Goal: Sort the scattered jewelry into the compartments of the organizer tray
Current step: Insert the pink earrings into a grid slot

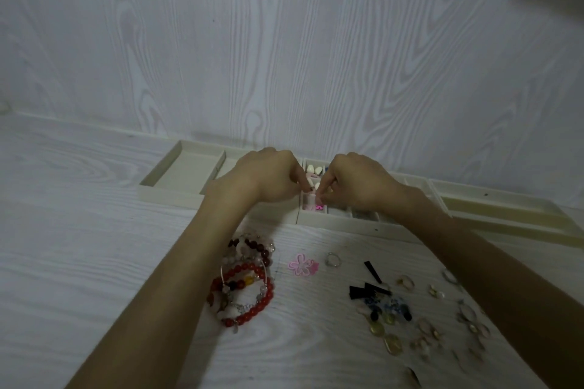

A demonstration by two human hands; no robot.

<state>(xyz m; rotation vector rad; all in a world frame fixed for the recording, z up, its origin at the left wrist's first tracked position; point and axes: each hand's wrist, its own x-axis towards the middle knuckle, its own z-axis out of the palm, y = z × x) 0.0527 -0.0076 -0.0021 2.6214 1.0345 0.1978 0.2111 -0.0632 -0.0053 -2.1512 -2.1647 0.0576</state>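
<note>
A cream organizer tray [177, 181] lies along the wall at the back of the table. My left hand [268, 175] and my right hand [354, 181] meet over its middle compartments, and both pinch a small clear packet [311, 199] of pink pieces just above a front compartment. Behind the fingers, white oval pieces [314, 170] lie in a rear compartment. Loose on the table in front are a pile of red and pink bead bracelets [246, 281], a pink flower piece [302, 265], a silver ring [332, 259], black strips [373, 271] and several gold earrings and pendants [426, 331].
A long narrow cream tray section [505, 215] extends to the right along the wall. The wood-grain wall [284, 41] stands directly behind the tray. My forearms cross the table on either side of the jewelry.
</note>
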